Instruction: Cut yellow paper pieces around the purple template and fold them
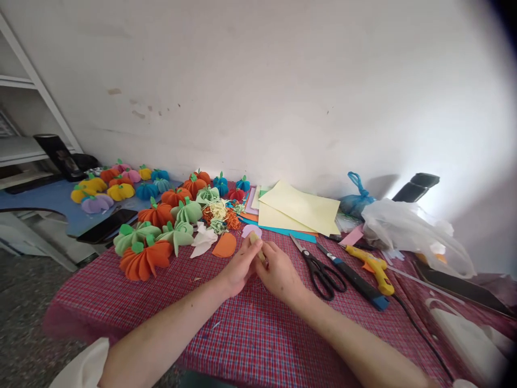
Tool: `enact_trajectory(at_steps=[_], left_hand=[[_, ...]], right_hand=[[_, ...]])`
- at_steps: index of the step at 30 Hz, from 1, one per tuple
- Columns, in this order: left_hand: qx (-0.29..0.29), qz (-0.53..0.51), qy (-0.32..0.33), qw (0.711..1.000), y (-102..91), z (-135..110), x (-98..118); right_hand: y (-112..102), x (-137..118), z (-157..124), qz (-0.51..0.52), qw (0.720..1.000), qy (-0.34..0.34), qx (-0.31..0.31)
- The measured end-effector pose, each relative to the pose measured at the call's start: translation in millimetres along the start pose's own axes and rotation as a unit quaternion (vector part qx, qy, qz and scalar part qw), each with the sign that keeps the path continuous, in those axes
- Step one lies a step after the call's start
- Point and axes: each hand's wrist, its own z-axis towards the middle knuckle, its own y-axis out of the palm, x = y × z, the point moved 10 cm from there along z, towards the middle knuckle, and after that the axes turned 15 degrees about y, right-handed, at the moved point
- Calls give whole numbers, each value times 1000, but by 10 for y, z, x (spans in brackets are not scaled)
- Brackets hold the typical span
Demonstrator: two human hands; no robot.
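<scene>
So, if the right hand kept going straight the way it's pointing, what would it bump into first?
Probably the left hand, just beside it: the right hand points forward and leftward, and both hold a pale yellow piece. Exact depth is hard to tell.

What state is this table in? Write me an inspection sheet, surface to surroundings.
Surface: covered by a red checked cloth.
Job's things: small pale yellow piece, partly hidden.
Clutter: toy pumpkins and shreds to the left; paper sheets beyond the hands; scissors, cutter and plastic bag to the right.
Hands: left hand and right hand together, holding the piece.
Cables: black cord from the yellow glue gun.
Surroundings: marked wall behind; shelves far left.
</scene>
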Motion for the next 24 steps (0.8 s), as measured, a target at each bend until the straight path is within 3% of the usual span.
enact_trajectory(at_steps=[4, 7, 10, 14, 24], left_hand=[[72, -60, -81, 992, -111, -48, -124], [97, -122, -138, 978, -152, -77, -174], [86, -167, -145, 971, -146, -52, -145], [82, -148, -129, 977, -206, -11, -111], [63, -103, -191, 974, -135, -89, -234]], right_hand=[[87, -80, -67, -1, 999, -19, -41], [39, -91, -69, 27, 998, -26, -44], [-41, -21, -15, 67, 997, -5, -26], [-65, 111, 65, 96, 995, 32, -13], [62, 170, 51, 26, 999, 29, -29]])
